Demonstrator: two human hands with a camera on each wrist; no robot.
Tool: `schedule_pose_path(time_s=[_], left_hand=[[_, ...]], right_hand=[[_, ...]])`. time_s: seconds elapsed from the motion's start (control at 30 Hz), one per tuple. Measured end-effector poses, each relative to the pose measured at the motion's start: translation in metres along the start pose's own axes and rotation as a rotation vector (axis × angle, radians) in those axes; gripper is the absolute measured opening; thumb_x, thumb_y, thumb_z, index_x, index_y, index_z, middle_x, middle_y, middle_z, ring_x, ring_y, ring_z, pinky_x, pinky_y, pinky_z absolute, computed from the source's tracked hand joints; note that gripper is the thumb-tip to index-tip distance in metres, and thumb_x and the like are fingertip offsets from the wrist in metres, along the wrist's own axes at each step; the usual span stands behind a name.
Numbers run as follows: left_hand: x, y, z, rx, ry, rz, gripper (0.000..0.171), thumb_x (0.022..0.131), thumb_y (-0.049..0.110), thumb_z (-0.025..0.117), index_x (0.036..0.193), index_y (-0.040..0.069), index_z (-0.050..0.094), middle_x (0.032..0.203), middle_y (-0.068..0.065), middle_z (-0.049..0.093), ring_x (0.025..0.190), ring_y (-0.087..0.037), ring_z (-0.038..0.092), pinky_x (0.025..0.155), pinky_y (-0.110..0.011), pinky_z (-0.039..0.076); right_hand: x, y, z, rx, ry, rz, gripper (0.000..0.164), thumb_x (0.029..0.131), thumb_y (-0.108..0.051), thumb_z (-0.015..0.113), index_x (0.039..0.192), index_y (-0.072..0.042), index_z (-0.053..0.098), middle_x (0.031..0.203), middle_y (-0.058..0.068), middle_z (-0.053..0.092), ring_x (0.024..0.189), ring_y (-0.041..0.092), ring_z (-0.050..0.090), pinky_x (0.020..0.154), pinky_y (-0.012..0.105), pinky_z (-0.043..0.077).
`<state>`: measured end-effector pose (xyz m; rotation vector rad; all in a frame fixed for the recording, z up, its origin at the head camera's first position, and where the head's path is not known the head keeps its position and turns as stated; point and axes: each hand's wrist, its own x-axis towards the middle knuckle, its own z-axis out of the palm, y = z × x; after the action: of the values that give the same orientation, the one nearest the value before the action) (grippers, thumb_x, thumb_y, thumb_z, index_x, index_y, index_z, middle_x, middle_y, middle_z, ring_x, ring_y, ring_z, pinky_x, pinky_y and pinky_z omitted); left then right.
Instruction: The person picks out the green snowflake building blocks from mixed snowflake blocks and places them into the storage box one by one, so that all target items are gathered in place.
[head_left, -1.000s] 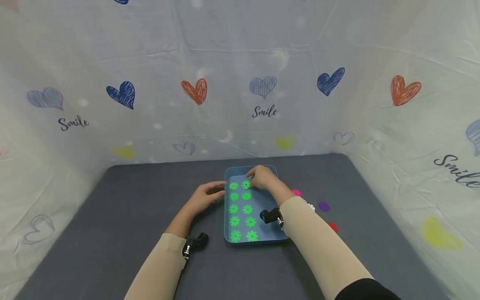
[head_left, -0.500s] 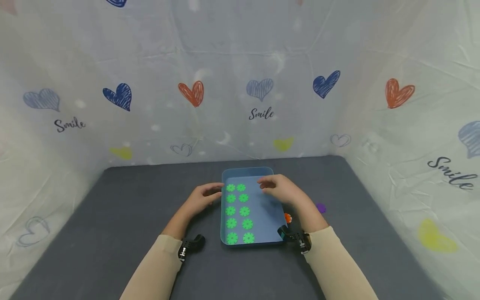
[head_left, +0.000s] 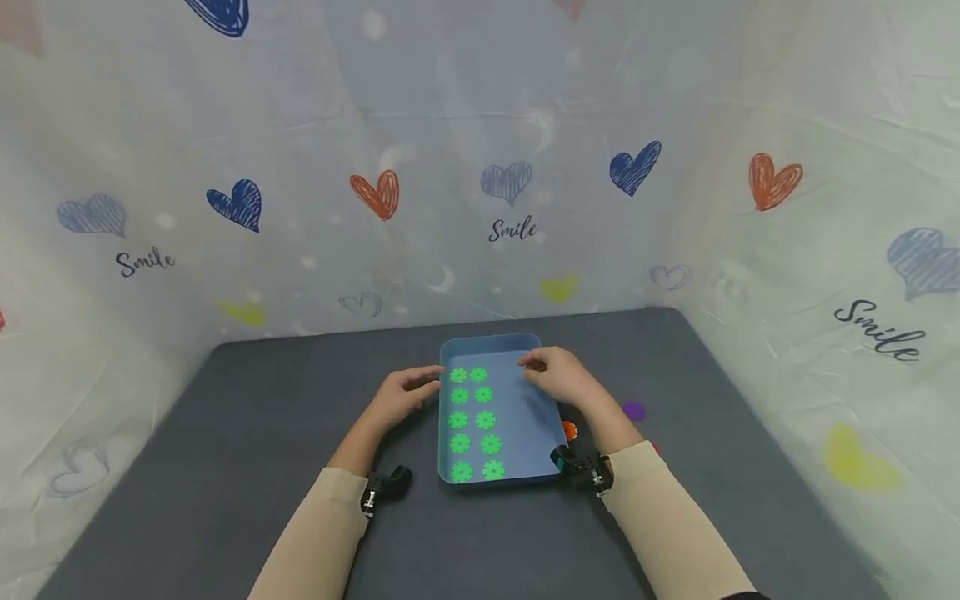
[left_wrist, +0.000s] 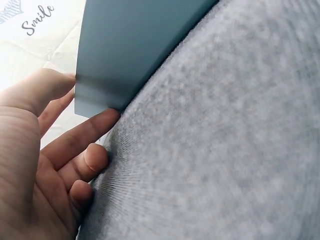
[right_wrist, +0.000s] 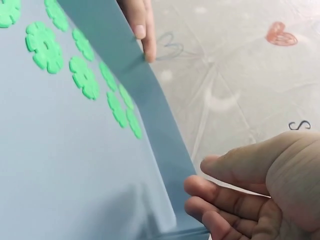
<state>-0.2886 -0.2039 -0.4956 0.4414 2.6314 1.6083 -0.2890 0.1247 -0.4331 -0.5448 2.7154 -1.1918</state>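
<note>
A blue rectangular tray (head_left: pixel 525 433) lies on the dark table, with green flower-shaped notched discs (head_left: pixel 458 419) standing in two columns along its left half. My left hand (head_left: pixel 396 396) is at the tray's left side. In the left wrist view its fingertips (left_wrist: pixel 111 118) meet the outside of the tray wall (left_wrist: pixel 130 45), the thumb near the upper edge. Over the far right part of the tray hovers my right hand (head_left: pixel 562 375), fingers loosely bent and holding nothing. The right wrist view shows its fingertips (right_wrist: pixel 195 185) close to the far wall.
Right of the tray, partly behind my right forearm, lie an orange disc (head_left: pixel 570 430), a purple disc (head_left: pixel 633 411) and a bit of red (head_left: pixel 656 447). A pale curtain (head_left: pixel 420 250) printed with hearts stands around the table's far and side edges.
My right hand has left the farthest green disc of the second column and moved right, its fingers loosening, then stayed there. The left hand keeps its place at the tray's side.
</note>
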Motion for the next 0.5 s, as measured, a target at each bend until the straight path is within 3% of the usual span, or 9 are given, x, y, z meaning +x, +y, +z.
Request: schedule_pose_path(time_s=[0.07, 0.17, 0.3, 0.4, 0.5], left_hand=[[0.001, -0.002, -0.001, -0.007, 0.029, -0.013, 0.039, 0.101, 0.029, 0.070, 0.138, 0.015, 0.068, 0.120, -0.008, 0.071, 0.064, -0.019, 0.052, 0.066, -0.035, 0.048], [0.002, -0.004, -0.001, -0.014, 0.040, -0.020, 0.037, 0.101, 0.028, 0.069, 0.136, 0.015, 0.069, 0.096, -0.006, 0.072, 0.060, -0.019, 0.049, 0.063, -0.035, 0.047], [-0.001, -0.005, 0.003, -0.022, 0.015, -0.019, 0.038, 0.102, 0.030, 0.068, 0.136, 0.012, 0.069, 0.067, -0.006, 0.058, 0.059, -0.018, 0.048, 0.063, -0.036, 0.046], [-0.005, -0.006, 0.006, -0.026, 0.012, -0.022, 0.039, 0.102, 0.031, 0.068, 0.135, 0.010, 0.069, 0.067, -0.004, 0.058, 0.060, -0.018, 0.049, 0.063, -0.035, 0.047], [-0.010, -0.009, 0.007, -0.038, 0.026, -0.020, 0.036, 0.102, 0.028, 0.068, 0.132, 0.009, 0.070, 0.080, -0.008, 0.065, 0.061, -0.019, 0.050, 0.065, -0.035, 0.047]], right_hand=[[0.005, 0.000, 0.001, -0.010, -0.012, -0.016, 0.030, 0.104, -0.014, 0.061, 0.131, -0.002, 0.069, 0.120, 0.011, 0.067, 0.109, 0.028, 0.062, 0.089, 0.045, 0.051], [0.009, 0.002, 0.001, -0.022, -0.033, -0.021, 0.032, 0.105, -0.017, 0.062, 0.133, -0.003, 0.068, 0.119, 0.010, 0.067, 0.109, 0.027, 0.062, 0.088, 0.044, 0.052], [0.005, 0.005, 0.002, -0.015, -0.047, 0.009, 0.034, 0.105, -0.019, 0.062, 0.135, -0.004, 0.067, 0.120, 0.008, 0.067, 0.110, 0.026, 0.062, 0.090, 0.044, 0.051], [0.001, 0.006, 0.004, -0.004, -0.052, 0.016, 0.033, 0.105, -0.019, 0.062, 0.135, -0.004, 0.066, 0.120, 0.008, 0.067, 0.109, 0.027, 0.062, 0.090, 0.045, 0.051], [-0.002, 0.008, 0.007, 0.004, -0.057, 0.010, 0.033, 0.106, -0.020, 0.061, 0.134, -0.005, 0.067, 0.121, 0.008, 0.067, 0.111, 0.027, 0.062, 0.090, 0.045, 0.051]])
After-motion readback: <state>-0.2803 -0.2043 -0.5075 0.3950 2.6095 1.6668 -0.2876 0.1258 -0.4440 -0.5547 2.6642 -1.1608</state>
